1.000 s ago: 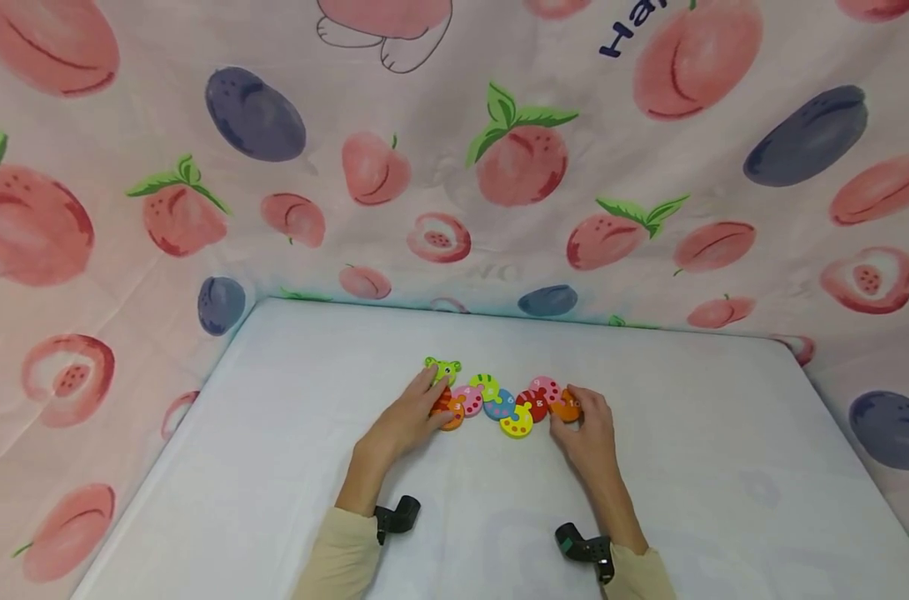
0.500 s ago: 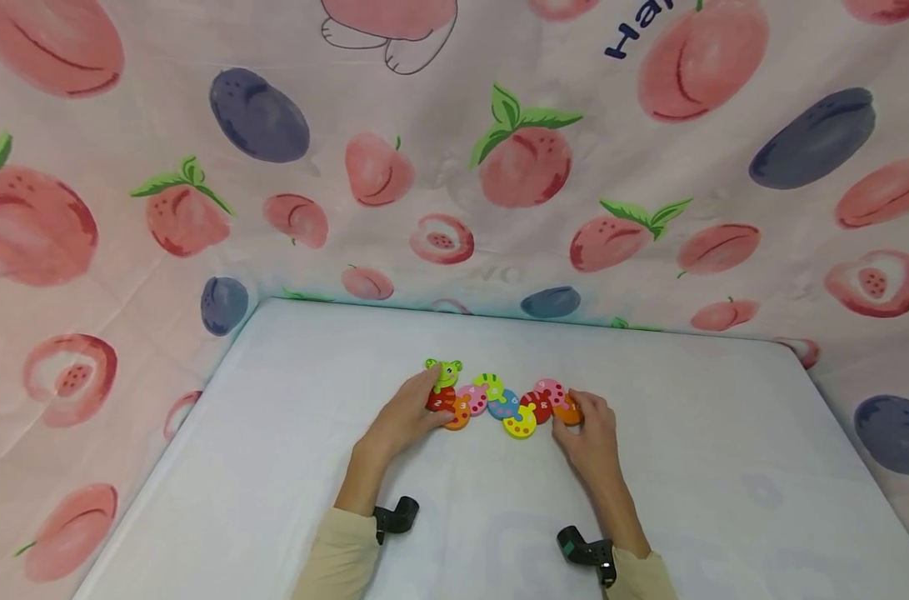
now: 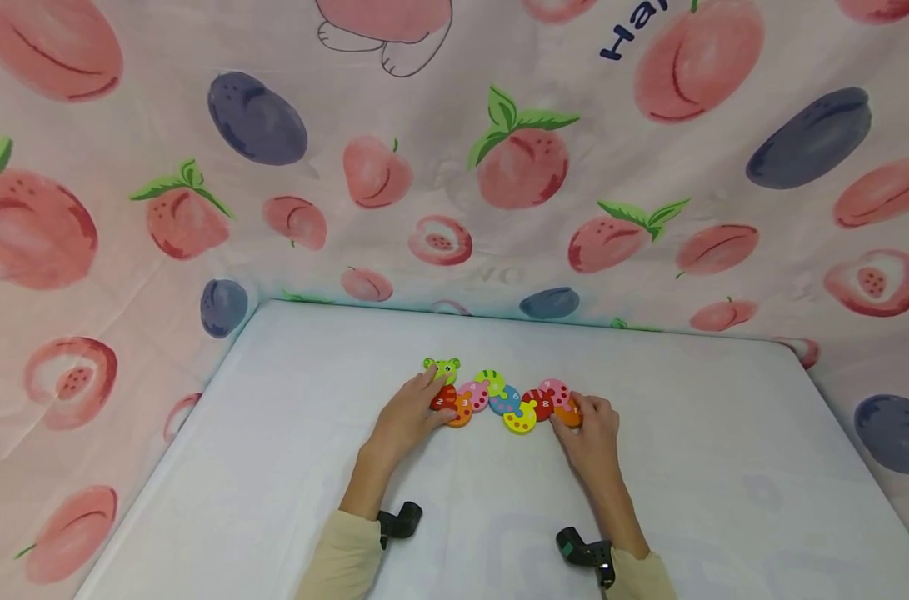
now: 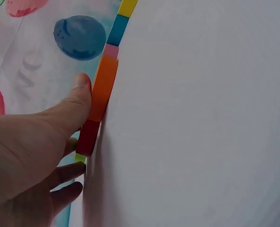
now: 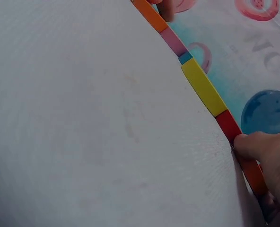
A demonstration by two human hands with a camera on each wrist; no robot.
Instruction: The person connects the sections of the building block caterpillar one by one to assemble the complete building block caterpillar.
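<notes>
A caterpillar number puzzle (image 3: 505,401) lies on the white table as a wavy chain of round, interlocked coloured pieces. At its left end is a green head piece (image 3: 444,367) with eyes. My left hand (image 3: 404,417) grips this end, its thumb against the edge of an orange piece (image 4: 104,87) and its fingers around the head and the red piece (image 3: 442,397). My right hand (image 3: 591,429) pinches the orange piece (image 3: 570,412) at the right end between thumb and fingers, partly hiding it. Between the hands, the yellow piece (image 5: 204,87) dips lowest in the chain.
The white tabletop (image 3: 484,517) spreads around the puzzle. Behind and to the left hangs a pink cloth (image 3: 304,275) printed with peaches and plums. A black camera (image 3: 402,522) is strapped to my left wrist, another camera (image 3: 583,550) to my right.
The middle and right of the puzzle have shifted slightly to the right, and my right hand with them. The left fingers have shifted a little over the head and red pieces.
</notes>
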